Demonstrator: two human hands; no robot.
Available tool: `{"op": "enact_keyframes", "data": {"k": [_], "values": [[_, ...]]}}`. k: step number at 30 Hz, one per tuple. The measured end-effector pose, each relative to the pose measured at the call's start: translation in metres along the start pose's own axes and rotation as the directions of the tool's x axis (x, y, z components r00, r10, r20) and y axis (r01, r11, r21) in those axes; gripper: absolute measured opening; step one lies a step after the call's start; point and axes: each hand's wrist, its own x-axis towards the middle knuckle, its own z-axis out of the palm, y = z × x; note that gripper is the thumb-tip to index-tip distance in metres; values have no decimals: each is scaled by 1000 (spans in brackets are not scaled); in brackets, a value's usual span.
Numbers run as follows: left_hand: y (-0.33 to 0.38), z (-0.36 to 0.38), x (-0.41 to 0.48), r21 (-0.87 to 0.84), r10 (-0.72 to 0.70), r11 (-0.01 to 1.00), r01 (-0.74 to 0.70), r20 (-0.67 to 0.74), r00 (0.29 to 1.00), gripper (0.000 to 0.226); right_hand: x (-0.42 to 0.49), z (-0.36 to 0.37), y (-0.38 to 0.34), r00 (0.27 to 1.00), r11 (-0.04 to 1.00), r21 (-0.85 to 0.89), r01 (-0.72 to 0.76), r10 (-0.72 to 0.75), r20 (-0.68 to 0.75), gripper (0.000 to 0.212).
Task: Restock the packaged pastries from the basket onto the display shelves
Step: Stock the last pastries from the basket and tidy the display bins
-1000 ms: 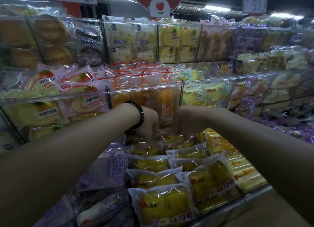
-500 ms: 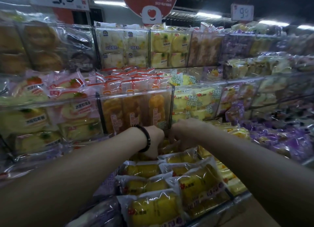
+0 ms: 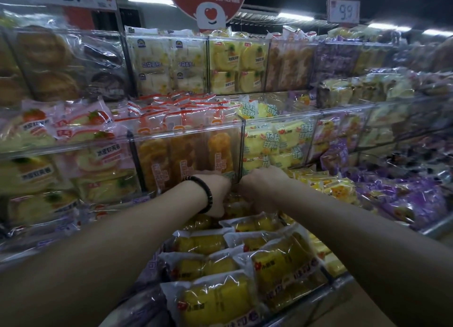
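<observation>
Reaching in with left hand [image 3: 219,192] and right hand [image 3: 261,185], side by side at centre, just below clear bin divider [image 3: 241,152]. Cannot tell grip of either: fingertips hidden among yellow packaged pastries [image 3: 215,299] stacked toward 6 o'clock. Black bead bracelet [image 3: 207,195] on left wrist.

Clear-fronted display shelves [image 3: 186,130] full of packaged pastries [image 3: 215,302]

Clear-wrapped yellow pastry packets [image 3: 215,299] lie flat in overlapping rows on the lowest tier of the clear-fronted display shelves [image 3: 186,131].
</observation>
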Motion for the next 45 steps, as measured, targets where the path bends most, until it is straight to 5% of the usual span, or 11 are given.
{"op": "enact_keyframes", "data": {"k": [4,9,12,15,18,21,25,30,39,45], "values": [[7,6,4,89,-13,996,15,-19,1000,34,1,3,-7,997,998,-58,2,-6,-77,19],[-2,-4,0,-40,-32,998,38,127,991,44,1,2,-12,998,999,-28,-25,24,-63,17],[-16,-16,-11,-176,-28,983,50,124,992,48,-2,-6,-6,997,993,95,-74,74,-1,11],[-23,-25,-33,-123,0,992,6,49,999,30,-3,-14,-9,1000,963,268,-4,7,-12,22],[-28,-27,-55,-99,26,995,-11,155,988,17,-12,-27,-18,986,869,468,161,-126,-105,10],[-30,-22,-71,-85,49,996,-27,264,963,31,-22,-34,-32,967,792,566,226,-252,-34,19],[-25,-12,-79,-12,56,998,-54,251,966,40,-27,-31,-47,935,810,520,271,-349,57,35],[-14,-16,-88,81,33,995,-53,231,972,32,-23,-27,-54,954,843,513,164,-268,134,9],[-5,-12,-99,118,-52,992,33,159,986,21,-23,-33,-66,957,945,286,157,-217,192,16],[-15,-18,-104,88,-31,996,11,230,973,51,-22,-29,-77,976,968,226,110,-148,161,8]]}}
